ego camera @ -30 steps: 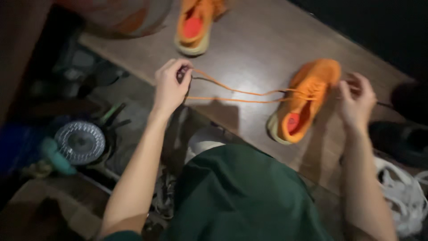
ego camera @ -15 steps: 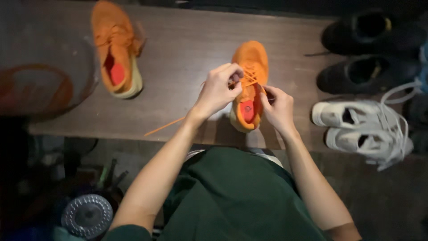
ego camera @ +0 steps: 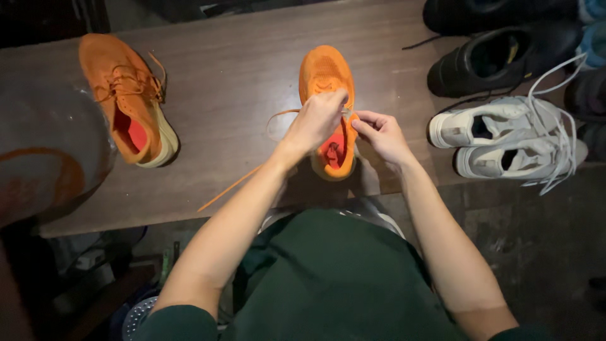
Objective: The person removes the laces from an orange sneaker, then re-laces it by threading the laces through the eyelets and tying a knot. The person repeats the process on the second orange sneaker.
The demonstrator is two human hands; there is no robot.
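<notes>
Orange, the spare shoe (ego camera: 129, 101) lies tipped on the left of our tabletop (ego camera: 227, 95), while at centre our left hand (ego camera: 315, 120) and right hand (ego camera: 380, 134) pinch the lace (ego camera: 233, 184) over the upright orange shoe (ego camera: 328, 107), steadying it, with white sneakers (ego camera: 505, 142) right.

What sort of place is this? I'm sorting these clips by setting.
Probably a dim home entryway or shoe corner. Both hands, left hand and right hand, work the lace of an orange shoe on a wooden bench, with white sneakers and black shoes beside.
</notes>
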